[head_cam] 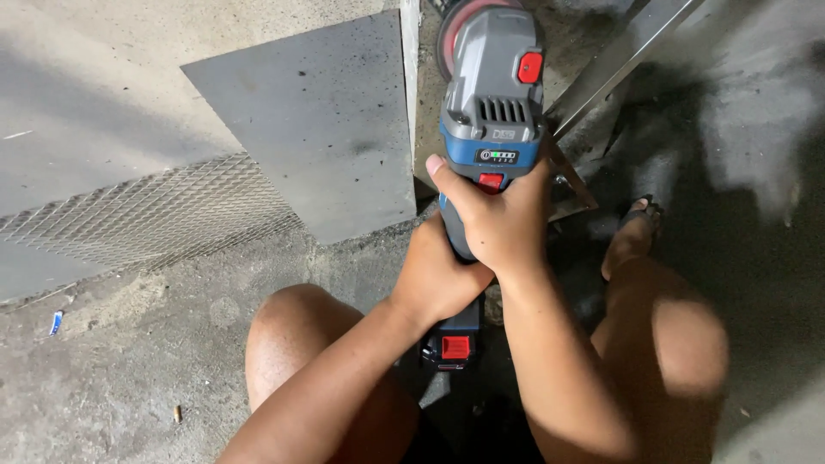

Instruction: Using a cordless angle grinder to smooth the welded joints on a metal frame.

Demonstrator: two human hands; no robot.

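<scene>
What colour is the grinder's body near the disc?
Grey, on the cordless blue-and-grey angle grinder, with red buttons; head view.

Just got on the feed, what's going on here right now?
A person squatting on a concrete floor grips a cordless angle grinder with both hands. The right hand wraps the body near the red switch, and the left hand holds the handle just above the battery. The disc points at a metal bar, beside a grey metal sheet and expanded mesh.
</scene>
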